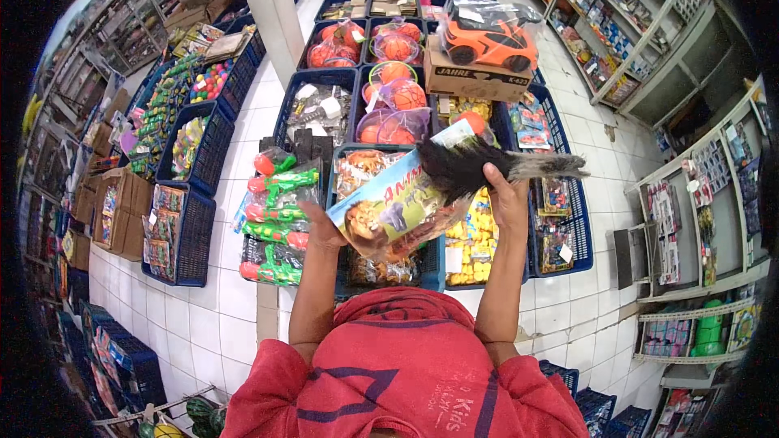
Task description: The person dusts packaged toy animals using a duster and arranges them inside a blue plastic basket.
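Note:
A plastic pack of animal toys (pixel 389 213) with a printed header card is tilted in front of me, above the crates. My left hand (pixel 324 226) grips its lower left end. In my right hand (pixel 508 191) is a duster (pixel 453 167) with black feathers and a fuzzy grey end pointing right. The black feathers lie across the pack's right part and hide some of its card. Under the pack stands a blue crate (pixel 441 264) holding more bagged animal toys (pixel 383 271).
Green and orange toy water guns (pixel 277 213) lie left, yellow toys (pixel 478 243) right. Beyond are net-bagged orange balls (pixel 395 94) and an orange toy car (pixel 490 36) on a cardboard box (pixel 475 78). A white pillar (pixel 268 12) rises behind; shelves (pixel 688 194) line the right.

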A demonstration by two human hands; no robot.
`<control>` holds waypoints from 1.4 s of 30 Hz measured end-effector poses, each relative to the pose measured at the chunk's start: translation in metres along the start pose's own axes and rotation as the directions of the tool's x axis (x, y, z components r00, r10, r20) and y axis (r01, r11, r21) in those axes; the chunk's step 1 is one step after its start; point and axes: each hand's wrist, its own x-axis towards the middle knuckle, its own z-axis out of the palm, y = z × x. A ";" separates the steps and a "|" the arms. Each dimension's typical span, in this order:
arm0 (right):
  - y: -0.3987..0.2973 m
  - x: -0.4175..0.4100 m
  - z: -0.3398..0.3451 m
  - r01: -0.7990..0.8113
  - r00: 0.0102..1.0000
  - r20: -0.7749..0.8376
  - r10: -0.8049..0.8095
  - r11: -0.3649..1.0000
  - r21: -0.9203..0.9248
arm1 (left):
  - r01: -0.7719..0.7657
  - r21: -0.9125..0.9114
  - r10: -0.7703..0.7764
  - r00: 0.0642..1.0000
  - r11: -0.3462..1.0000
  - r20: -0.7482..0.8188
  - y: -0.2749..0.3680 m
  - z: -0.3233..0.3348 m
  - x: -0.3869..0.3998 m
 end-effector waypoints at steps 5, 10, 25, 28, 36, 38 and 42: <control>-0.008 -0.002 -0.008 -0.044 0.998 0.044 0.046 0.998 -0.044 | 0.001 -0.187 0.028 0.988 0.982 0.152 -0.011 -0.011 -0.005; -0.017 -0.005 0.003 -0.067 0.992 0.110 0.063 0.997 0.035 | 0.300 -0.037 -0.293 0.947 0.953 0.132 -0.013 0.022 0.010; -0.011 -0.014 0.033 0.136 0.990 0.079 -0.115 0.915 -0.379 | 0.578 0.345 -0.440 0.803 0.740 -0.403 -0.007 0.041 0.018; -0.014 -0.017 0.035 0.124 0.936 0.347 0.062 0.865 -0.487 | 0.582 0.414 -0.416 0.803 0.700 -0.426 -0.007 0.037 0.017; -0.018 -0.019 0.044 0.303 0.933 0.351 -0.079 0.697 -0.650 | 0.512 0.392 -0.361 0.844 0.765 -0.397 -0.006 0.027 0.012; -0.016 -0.019 0.042 0.260 0.958 0.268 -0.098 0.688 -0.678 | 0.528 0.408 -0.367 0.835 0.745 -0.410 -0.003 0.028 0.013; -0.019 -0.022 0.034 0.170 0.977 0.211 -0.029 0.703 -0.691 | 0.525 0.376 -0.359 0.828 0.763 -0.430 0.000 0.022 0.011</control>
